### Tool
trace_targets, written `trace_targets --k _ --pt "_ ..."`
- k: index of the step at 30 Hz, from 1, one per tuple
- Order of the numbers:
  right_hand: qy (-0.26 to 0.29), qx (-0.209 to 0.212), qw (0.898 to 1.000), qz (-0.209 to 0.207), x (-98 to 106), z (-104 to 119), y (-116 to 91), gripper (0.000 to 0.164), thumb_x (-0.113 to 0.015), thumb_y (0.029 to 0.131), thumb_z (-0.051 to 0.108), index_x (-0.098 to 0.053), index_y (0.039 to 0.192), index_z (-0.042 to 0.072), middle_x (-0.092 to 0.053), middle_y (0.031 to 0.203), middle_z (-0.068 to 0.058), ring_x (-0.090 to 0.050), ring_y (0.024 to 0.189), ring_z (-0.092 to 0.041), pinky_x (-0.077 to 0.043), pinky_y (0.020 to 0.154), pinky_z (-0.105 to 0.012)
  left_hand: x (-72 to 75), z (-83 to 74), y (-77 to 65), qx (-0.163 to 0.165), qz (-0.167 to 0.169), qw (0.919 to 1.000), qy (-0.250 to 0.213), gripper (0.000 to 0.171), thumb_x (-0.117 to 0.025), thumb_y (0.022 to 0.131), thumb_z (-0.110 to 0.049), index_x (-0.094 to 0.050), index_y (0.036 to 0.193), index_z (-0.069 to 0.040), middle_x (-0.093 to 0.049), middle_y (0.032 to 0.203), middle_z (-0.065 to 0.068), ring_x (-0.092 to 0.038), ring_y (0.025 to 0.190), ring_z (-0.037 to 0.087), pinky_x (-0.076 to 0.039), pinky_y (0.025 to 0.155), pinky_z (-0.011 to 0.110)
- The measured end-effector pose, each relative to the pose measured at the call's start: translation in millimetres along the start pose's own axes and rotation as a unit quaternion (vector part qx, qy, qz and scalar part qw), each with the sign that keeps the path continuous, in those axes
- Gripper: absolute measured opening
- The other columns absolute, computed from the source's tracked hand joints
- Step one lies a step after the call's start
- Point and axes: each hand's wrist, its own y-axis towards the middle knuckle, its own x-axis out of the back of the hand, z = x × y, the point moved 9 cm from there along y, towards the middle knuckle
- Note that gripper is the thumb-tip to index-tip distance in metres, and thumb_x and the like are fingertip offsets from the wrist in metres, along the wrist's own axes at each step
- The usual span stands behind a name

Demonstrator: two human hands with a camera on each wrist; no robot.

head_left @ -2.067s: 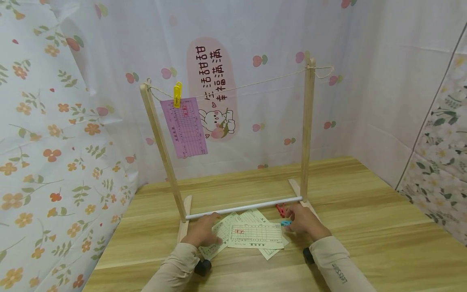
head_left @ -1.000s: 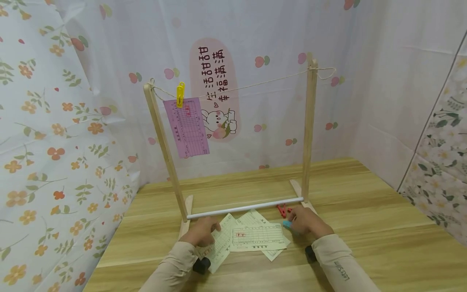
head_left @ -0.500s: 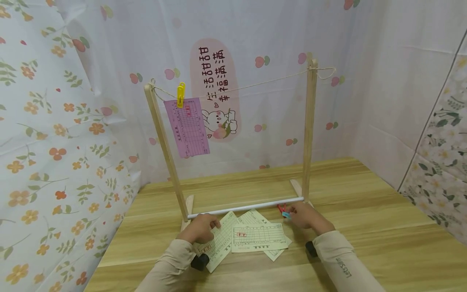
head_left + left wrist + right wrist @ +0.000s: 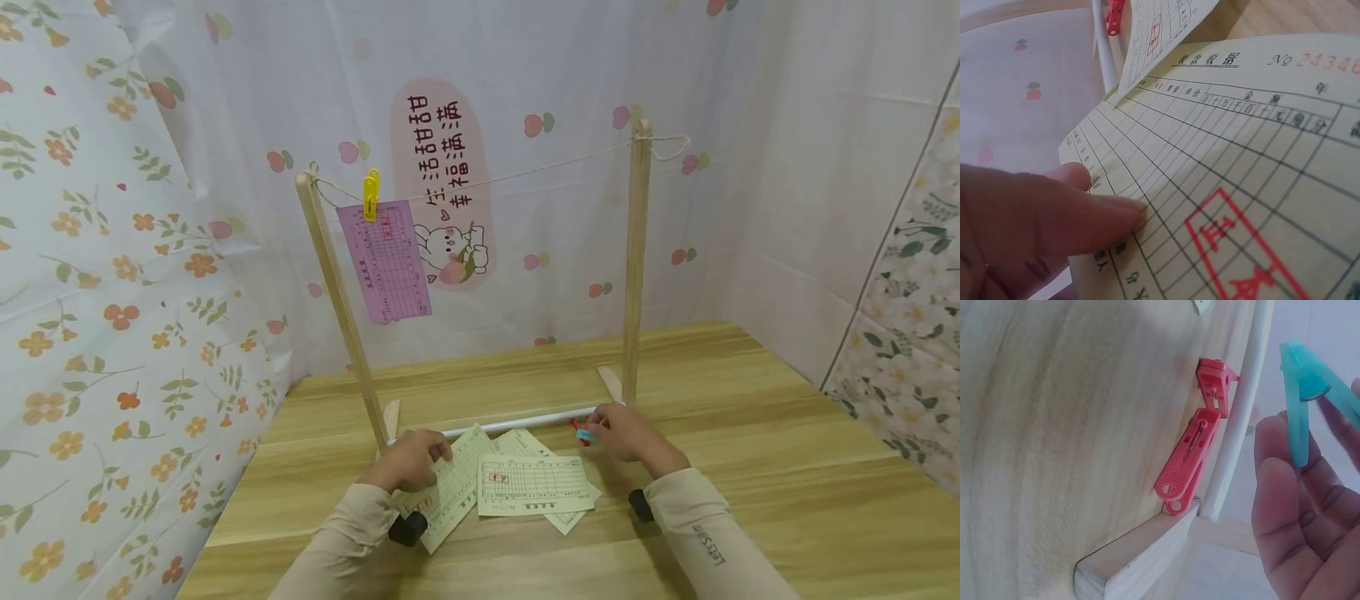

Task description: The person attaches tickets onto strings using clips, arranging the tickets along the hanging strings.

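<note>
My left hand point(image 4: 411, 461) pinches the edge of a pale green receipt slip point(image 4: 450, 490) between thumb and finger. In the left wrist view the thumb lies on the slip's printed face, near a red stamp. Two more pale green receipts, one of them the front slip point(image 4: 536, 485), lie overlapping beside it on the table. My right hand point(image 4: 630, 437) holds a light blue clothespin point(image 4: 1298, 400) between thumb and fingers, raised over the table. Beyond it, two red clothespins point(image 4: 1191, 456) lie next to the white rod point(image 4: 1238, 425).
A wooden frame with a left post point(image 4: 341, 308) and right post point(image 4: 634, 275) carries a string point(image 4: 540, 171). From it hangs a purple receipt point(image 4: 390, 271) by a yellow clothespin point(image 4: 371, 196). Printed cloth point(image 4: 525, 333) closes off the back and sides.
My right hand has picked up the blue clothespin and moved up toward the frame's right foot. My left hand has taken the left receipt and shifted it leftward, lifting its upper edge.
</note>
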Motion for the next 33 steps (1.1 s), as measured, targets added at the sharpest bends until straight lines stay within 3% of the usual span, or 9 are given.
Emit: trace_targets --k 11,23,33 --pt "0.030 0.015 0.999 0.003 5.6 7.1 2.7 0.020 -0.052 0.092 0.015 -0.061 0.077 0.004 -0.056 0.065 -0.003 -0.041 0.054 -0.013 -0.035 0.048 -0.027 10.7 -3.3 1.2 -0.012 -0.015 0.9996 -0.018 0.038 -0.055 0.058 0.018 -0.061 0.085 -0.008 -0.057 0.082 0.004 -0.053 0.077 0.020 -0.047 0.062 0.033" --pt "0.023 0.017 1.000 0.003 9.5 13.8 4.4 0.007 -0.059 0.087 0.011 -0.062 0.083 0.007 -0.059 0.079 0.000 -0.053 0.070 -0.015 -0.045 0.058 -0.029 23.8 -7.9 3.8 -0.006 -0.019 0.9997 -0.013 0.036 -0.058 0.064 0.015 -0.061 0.089 -0.010 -0.054 0.087 0.004 -0.052 0.076 0.020 -0.045 0.061 0.033" --pt "0.029 0.003 0.999 0.015 8.3 18.9 4.7 0.004 -0.059 0.087 0.013 -0.060 0.086 0.009 -0.060 0.080 -0.002 -0.055 0.071 -0.016 -0.046 0.057 -0.030 38.5 -18.9 7.3 -0.021 -0.037 0.9990 -0.008 0.035 -0.057 0.065 0.014 -0.062 0.091 -0.009 -0.057 0.089 0.007 -0.054 0.071 0.018 -0.046 0.059 0.031"
